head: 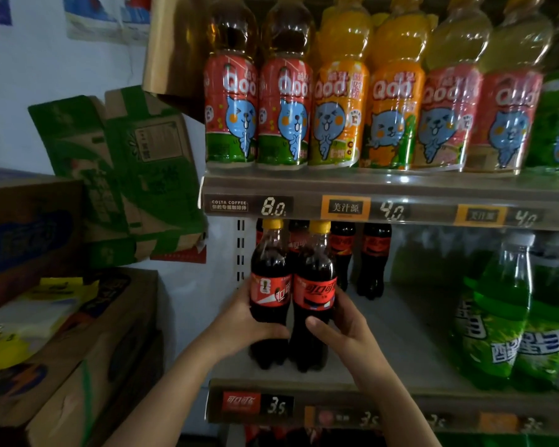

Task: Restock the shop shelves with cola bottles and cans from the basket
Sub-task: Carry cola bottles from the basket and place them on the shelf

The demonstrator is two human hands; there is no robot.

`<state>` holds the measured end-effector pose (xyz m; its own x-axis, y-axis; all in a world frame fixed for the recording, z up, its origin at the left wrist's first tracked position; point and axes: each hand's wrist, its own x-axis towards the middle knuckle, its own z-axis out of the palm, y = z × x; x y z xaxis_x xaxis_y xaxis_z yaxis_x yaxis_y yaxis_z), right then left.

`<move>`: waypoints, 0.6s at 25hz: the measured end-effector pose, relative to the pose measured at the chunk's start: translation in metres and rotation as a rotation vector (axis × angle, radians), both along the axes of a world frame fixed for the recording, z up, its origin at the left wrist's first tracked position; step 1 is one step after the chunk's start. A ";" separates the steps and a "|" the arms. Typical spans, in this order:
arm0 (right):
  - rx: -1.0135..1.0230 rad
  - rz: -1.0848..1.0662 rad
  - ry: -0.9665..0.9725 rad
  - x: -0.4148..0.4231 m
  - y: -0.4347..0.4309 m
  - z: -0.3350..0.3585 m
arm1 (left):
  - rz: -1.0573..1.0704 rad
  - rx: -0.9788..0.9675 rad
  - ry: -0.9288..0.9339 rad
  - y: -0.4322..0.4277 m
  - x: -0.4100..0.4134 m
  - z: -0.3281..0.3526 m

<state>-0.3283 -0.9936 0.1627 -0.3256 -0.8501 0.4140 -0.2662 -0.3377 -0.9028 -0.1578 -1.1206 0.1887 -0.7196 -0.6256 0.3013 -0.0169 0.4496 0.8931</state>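
Plastic cola bottles (pixel 313 295) sit just above the red price tag (pixel 241 403), left hand (pixel 247 324) wrapped round one, right hand (pixel 341 329) round the other; slide both straight back (labels forward), keeping them upright.

The picture is dim, and the back of the lower shelf (pixel 417 333) lies in deep shadow. A small white glare sits on the upper shelf rail (pixel 404 179). The juice bottles (pixel 394 117) at the top are brighter and shiny. The wide lens bends the edges strongly, and the right side and lower left are blurred.
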 end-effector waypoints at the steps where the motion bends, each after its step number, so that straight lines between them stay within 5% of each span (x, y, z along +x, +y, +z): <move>1: 0.024 -0.052 0.048 0.001 -0.001 -0.002 | 0.047 -0.059 0.001 0.004 -0.002 -0.003; 15: 0.103 -0.308 0.173 -0.003 -0.022 -0.008 | 0.209 -0.134 0.083 -0.026 -0.001 -0.024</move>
<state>-0.3314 -1.0152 0.1548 -0.5050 -0.7633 0.4029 -0.4931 -0.1280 -0.8605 -0.1584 -1.1461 0.1643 -0.5483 -0.7087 0.4439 -0.0511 0.5582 0.8281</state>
